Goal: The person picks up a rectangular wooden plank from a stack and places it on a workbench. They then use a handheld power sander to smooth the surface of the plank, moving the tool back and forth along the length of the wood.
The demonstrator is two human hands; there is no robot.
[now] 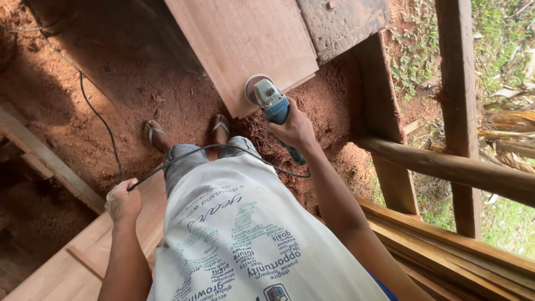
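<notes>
On a dirt floor thick with red sawdust [329, 111], a person stands in sandals and looks straight down at a power sander [271, 100] in the right hand [292, 129]. That hand is wrapped tight around the tool's blue body, fingers closed on the grip, arm stretched forward. The sander has a pale grey head and a round disc, and the disc lies against the near corner of a smooth, light reddish board [245, 44] that slopes away toward the top of the view. The board's face is clean and even in tone, its edges straight. Just beside it on the right sits a darker, rough and weathered slab [343, 22].

A black cord [223, 149] runs from the tool's rear, loops across the person's grey shorts and ends in the left hand [123, 200], which is closed around it near the left hip. Beyond that fist the cord trails off over the floor toward the upper left.

The left hand hovers above pale planks [72, 256] lying at the lower left. More planks are stacked at the lower right, under a round wooden rail [446, 167] fixed to 2 upright posts [460, 100]. Past the posts, grass and dry leaves show in daylight. The person's white shirt with printed lettering fills the bottom centre of the view.
</notes>
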